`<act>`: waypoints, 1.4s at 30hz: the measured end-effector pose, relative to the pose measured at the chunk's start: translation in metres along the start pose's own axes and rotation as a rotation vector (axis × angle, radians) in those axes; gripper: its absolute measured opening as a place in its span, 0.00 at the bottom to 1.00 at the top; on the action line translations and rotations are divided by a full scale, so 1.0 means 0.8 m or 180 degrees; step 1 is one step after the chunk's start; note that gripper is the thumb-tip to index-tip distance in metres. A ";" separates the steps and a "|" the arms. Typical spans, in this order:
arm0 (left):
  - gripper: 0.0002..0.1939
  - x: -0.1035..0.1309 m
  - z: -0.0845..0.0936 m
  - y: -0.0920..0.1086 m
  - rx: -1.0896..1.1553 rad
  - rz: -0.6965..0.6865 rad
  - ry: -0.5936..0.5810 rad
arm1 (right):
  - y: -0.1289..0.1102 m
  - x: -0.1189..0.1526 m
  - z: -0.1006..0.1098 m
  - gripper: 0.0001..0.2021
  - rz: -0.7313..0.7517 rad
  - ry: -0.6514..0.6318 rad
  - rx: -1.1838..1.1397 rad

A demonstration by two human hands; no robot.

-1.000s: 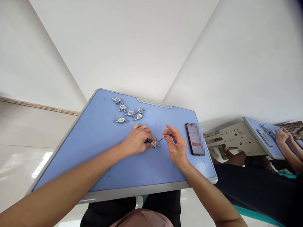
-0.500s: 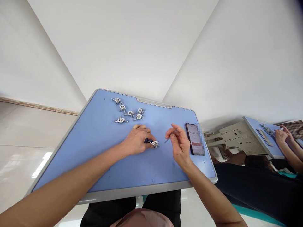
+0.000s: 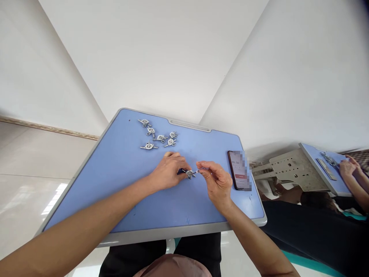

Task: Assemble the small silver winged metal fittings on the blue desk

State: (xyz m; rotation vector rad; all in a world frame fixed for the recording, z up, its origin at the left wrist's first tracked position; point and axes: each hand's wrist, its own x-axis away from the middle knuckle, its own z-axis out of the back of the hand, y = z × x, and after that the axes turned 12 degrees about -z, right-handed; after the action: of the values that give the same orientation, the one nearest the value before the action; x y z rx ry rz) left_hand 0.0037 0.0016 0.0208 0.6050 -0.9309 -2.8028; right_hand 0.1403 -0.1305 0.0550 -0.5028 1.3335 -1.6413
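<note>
My left hand [image 3: 170, 169] is closed on a small silver metal part [image 3: 189, 174], with something dark blue between the fingers beside it. The part sits just above the blue desk [image 3: 161, 211]. My right hand [image 3: 216, 181] pinches a thin rod-like piece [image 3: 202, 169], its tip close to the right side of the metal part; whether they touch is too small to tell. Several similar metal parts [image 3: 149, 145] lie spread on the upper left of the desk.
A phone [image 3: 236, 171] showing a timer lies at the desk's right edge. White walls [image 3: 161, 57] rise behind. At far right, another person's hands [image 3: 347, 167] work at a second blue desk [image 3: 341, 184] with metal pieces.
My right hand has moved left with the thin piece, bringing it up to the metal part. My left hand keeps its hold. The view has shifted slightly.
</note>
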 end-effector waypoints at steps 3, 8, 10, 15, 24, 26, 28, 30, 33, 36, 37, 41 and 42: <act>0.05 -0.001 0.000 0.000 0.0015 0.0029 -0.0025 | 0.009 -0.001 -0.005 0.09 0.0169 0.0084 0.0084; 0.05 -0.001 0.000 -0.001 0.0010 -0.0001 -0.0006 | 0.012 -0.003 -0.009 0.08 0.0254 0.0036 0.0273; 0.05 0.000 0.001 -0.001 -0.0021 -0.0004 -0.0018 | 0.011 -0.004 -0.009 0.08 0.0287 -0.0009 0.0353; 0.05 0.000 0.002 0.000 -0.0032 0.0004 -0.0036 | 0.005 -0.006 -0.006 0.10 0.0386 -0.0265 0.0566; 0.07 0.002 -0.005 -0.006 -0.0103 -0.0083 0.0079 | -0.032 -0.032 0.012 0.13 0.0948 -0.0780 0.2506; 0.05 0.002 -0.007 -0.008 -0.0126 -0.0091 0.0063 | -0.034 -0.039 0.013 0.11 0.1066 -0.0790 0.2801; 0.03 0.002 -0.008 -0.009 -0.0130 -0.0049 0.0035 | -0.035 -0.044 0.012 0.13 0.1208 -0.0864 0.2829; 0.03 0.002 -0.009 -0.009 -0.0112 -0.0002 0.0037 | -0.037 -0.048 0.011 0.19 0.1316 -0.1102 0.2632; 0.03 0.001 -0.010 -0.009 -0.0086 0.0058 0.0088 | -0.045 -0.052 0.010 0.27 0.1291 -0.1631 0.2156; 0.04 0.001 -0.009 -0.008 -0.0064 0.0092 0.0085 | -0.050 -0.052 0.007 0.25 0.1151 -0.1782 0.1859; 0.05 0.001 -0.008 -0.007 -0.0066 0.0099 0.0072 | -0.050 -0.050 0.004 0.24 0.1084 -0.1697 0.1798; 0.06 0.001 -0.007 -0.007 -0.0039 0.0123 0.0044 | -0.042 -0.037 -0.004 0.27 0.0654 -0.1311 0.1322; 0.06 0.001 -0.007 -0.007 0.0022 0.0075 0.0067 | -0.040 -0.035 -0.005 0.29 0.0494 -0.1312 0.1167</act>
State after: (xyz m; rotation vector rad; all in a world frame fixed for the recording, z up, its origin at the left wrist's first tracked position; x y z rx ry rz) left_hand 0.0056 0.0028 0.0130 0.6193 -0.9379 -2.7682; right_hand 0.1378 -0.1056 0.0895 -0.4701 0.7312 -1.5071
